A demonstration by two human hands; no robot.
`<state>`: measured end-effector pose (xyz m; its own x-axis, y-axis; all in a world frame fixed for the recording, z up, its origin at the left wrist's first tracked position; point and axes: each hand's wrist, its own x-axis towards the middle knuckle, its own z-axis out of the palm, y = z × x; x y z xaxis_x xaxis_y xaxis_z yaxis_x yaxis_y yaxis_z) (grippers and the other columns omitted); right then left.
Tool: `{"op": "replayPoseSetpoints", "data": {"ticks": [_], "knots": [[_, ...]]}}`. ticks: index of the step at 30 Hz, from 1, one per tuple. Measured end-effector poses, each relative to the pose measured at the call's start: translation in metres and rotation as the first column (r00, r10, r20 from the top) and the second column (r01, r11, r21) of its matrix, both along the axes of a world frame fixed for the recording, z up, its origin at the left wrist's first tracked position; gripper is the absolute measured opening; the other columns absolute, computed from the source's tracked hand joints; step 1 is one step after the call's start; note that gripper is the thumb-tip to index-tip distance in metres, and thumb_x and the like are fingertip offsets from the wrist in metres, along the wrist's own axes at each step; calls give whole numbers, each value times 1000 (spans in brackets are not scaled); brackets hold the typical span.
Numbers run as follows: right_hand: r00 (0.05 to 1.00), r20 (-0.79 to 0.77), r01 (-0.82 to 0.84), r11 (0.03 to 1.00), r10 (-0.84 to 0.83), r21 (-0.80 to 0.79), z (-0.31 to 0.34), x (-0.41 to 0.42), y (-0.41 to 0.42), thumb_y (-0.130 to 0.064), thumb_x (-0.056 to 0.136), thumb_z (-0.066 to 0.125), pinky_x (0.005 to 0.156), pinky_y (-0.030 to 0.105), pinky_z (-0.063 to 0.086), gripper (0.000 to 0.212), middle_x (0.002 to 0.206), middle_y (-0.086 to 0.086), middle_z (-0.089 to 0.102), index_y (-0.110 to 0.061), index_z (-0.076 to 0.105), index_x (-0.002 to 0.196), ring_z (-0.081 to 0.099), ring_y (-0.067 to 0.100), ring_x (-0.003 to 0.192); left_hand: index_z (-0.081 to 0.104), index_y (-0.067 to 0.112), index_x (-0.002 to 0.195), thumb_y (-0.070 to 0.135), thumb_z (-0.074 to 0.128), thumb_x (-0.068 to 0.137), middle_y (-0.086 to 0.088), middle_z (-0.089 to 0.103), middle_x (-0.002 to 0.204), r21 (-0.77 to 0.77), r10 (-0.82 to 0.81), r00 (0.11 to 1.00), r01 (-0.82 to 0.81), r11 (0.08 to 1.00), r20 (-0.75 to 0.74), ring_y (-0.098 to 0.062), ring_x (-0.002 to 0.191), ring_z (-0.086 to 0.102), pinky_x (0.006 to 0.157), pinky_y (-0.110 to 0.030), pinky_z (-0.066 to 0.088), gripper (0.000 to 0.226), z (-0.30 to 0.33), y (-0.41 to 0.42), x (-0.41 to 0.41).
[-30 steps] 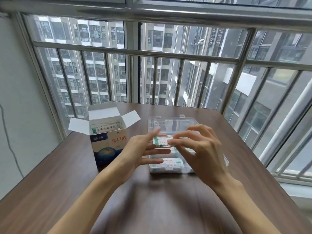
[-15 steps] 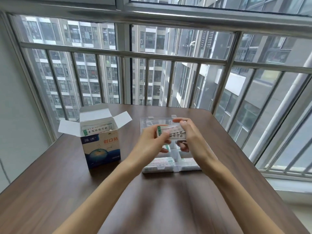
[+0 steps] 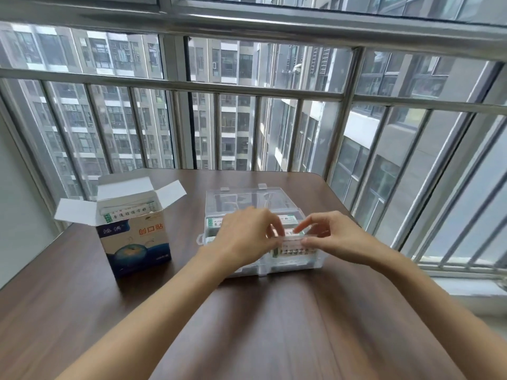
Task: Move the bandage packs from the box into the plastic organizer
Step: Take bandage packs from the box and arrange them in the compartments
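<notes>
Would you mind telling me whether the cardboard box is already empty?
No, a bandage pack still shows inside the open box, left of the organizer.

bare brown wooden table [image 3: 274,325] near and left of the clear plastic organizer [image 3: 315,263], open for passing. blue and white cardboard box [image 3: 135,242] with raised flaps standing well left. both hands crowded over the organizer's near right compartments. steel window bars [image 3: 340,138] closing the far and right edges.
</notes>
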<state>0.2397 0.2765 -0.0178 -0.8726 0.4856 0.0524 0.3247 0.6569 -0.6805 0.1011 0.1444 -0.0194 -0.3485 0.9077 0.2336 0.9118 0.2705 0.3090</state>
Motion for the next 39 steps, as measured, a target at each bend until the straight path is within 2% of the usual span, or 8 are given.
{"op": "replayPoseSetpoints", "data": {"ticks": [4, 7, 13, 20, 23, 27, 34, 39], "knots": [[992, 122, -70, 974, 44, 218, -1, -5, -1, -20, 78, 69, 65, 13, 46, 13, 76, -6, 72, -30, 77, 82, 62, 3, 67, 72, 32, 99, 46, 55, 90, 8, 72, 99, -74, -31, 983, 18, 997, -180, -19, 95, 63, 72, -28, 45, 23, 0, -1, 0], [982, 188, -89, 934, 24, 345, 4, -8, -4, -30, 76, 70, 67, 24, 50, 9, 69, -12, 67, -36, 76, 80, 59, 4, 68, 72, 28, 98, 63, 45, 89, 1, 71, 92, -149, -113, 965, 79, 986, -237, -23, 88, 63, 69, -30, 45, 46, -3, -3, 0], [917, 394, -168, 836, -61, 522, 21, -20, -13, -39, 78, 70, 62, 26, 38, 13, 83, -14, 59, -39, 74, 90, 58, 11, 87, 63, 35, 118, 60, 54, 86, 11, 67, 115, -250, -218, 945, 156, 956, -243, -19, 104, 60, 75, -29, 39, 41, -4, -4, -1], [791, 533, 19, 883, -300, 470, 30, -21, -5, -36, 78, 71, 71, 29, 44, 32, 103, -2, 67, -19, 67, 105, 61, 21, 95, 64, 35, 117, 55, 56, 87, 8, 68, 113, -224, -243, 931, 184, 957, -274, -22, 102, 60, 73, -29, 38, 37, -3, -2, 0], [729, 608, -27, 874, -315, 486, 28, -27, -14, -26, 84, 62, 61, 25, 38, 13, 73, -3, 57, -14, 56, 82, 56, 17, 71, 64, 36, 117, 55, 55, 87, 8, 68, 112, -222, -241, 927, 180, 958, -287, -22, 100, 61, 74, -29, 39, 37, -3, -3, 1], [679, 676, -10, 918, -285, 397, 31, -35, -20, -18, 87, 55, 48, 22, 35, 28, 54, -3, 50, -12, 48, 61, 44, 10, 46, 65, 35, 115, 56, 54, 87, 4, 68, 112, -223, -224, 922, 157, 962, -316, -25, 99, 61, 72, -31, 38, 36, -3, -4, 3], [729, 571, 62, 867, -378, 494, 26, -25, -18, -34, 79, 70, 67, 26, 38, 26, 72, -3, 53, -14, 53, 78, 52, 18, 73, 67, 27, 109, 53, 56, 86, 0, 68, 106, -219, -206, 916, 136, 966, -343, -28, 95, 61, 67, -31, 34, 37, -2, -3, 7], [812, 435, 102, 827, -390, 552, 45, -21, -32, -47, 76, 72, 59, 25, 38, 32, 74, -5, 61, -17, 69, 85, 60, 17, 79, 63, 37, 118, 60, 54, 86, 18, 66, 112, 111, -66, 972, 92, 990, -224, -8, 106, 60, 76, -24, 39, 41, 18, -37, 1]]}}
